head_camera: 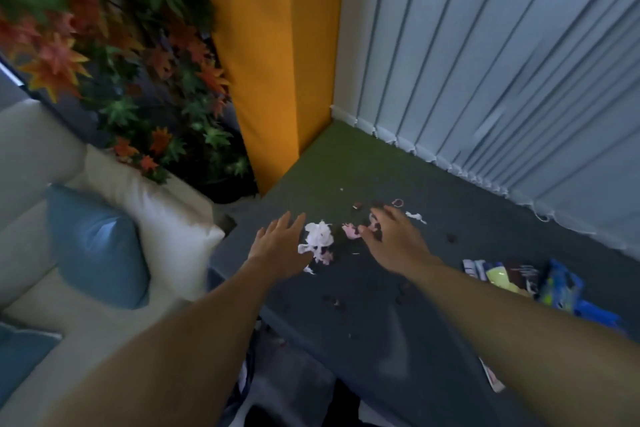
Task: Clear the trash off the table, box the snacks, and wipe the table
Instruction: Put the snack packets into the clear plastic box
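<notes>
A pile of crumpled white and pink trash [320,239] lies on the dark grey table [363,288]. My left hand [278,243] hovers open just left of the white wad, fingers straight. My right hand [388,229] reaches over the pink scraps [349,229] with fingers spread; whether it touches them is unclear. Dark crumbs [451,238] and small bits [357,206] are scattered around. Snack packets [502,279] and a blue wrapper [562,288] lie at the right.
A white sofa [41,288] with a blue cushion [97,246] and a white cushion [156,218] stands left of the table. Behind are a leafy plant [121,45], a yellow panel [273,62] and vertical blinds [502,62]. A card [491,380] lies at the table's near edge.
</notes>
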{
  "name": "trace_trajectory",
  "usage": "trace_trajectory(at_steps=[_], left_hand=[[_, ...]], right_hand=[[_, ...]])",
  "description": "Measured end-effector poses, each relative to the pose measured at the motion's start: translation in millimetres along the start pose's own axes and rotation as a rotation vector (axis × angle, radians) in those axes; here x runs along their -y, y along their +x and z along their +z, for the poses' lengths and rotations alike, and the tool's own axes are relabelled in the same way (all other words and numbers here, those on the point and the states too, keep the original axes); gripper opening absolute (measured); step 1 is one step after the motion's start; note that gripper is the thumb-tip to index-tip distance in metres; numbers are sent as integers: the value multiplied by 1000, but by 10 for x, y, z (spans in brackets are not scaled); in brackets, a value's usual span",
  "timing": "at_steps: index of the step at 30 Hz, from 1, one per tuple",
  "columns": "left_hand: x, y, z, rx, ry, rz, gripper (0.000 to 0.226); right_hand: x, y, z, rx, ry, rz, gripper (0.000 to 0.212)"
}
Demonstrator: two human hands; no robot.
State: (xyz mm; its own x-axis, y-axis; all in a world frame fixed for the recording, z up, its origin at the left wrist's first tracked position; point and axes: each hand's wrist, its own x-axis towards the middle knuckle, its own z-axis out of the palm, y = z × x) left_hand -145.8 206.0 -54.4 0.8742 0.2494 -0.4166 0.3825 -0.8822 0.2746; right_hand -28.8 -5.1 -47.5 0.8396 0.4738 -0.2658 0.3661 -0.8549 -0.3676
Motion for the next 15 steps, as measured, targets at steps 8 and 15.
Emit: trace_trajectory(at_steps=[8, 15], left_hand=[[-361, 377, 351, 63, 21, 55, 90], [-444, 532, 620, 93, -42, 38, 71]], right_hand=[[-644, 76, 72, 22, 30, 66, 66], [-998, 161, 114, 19, 38, 89, 64]])
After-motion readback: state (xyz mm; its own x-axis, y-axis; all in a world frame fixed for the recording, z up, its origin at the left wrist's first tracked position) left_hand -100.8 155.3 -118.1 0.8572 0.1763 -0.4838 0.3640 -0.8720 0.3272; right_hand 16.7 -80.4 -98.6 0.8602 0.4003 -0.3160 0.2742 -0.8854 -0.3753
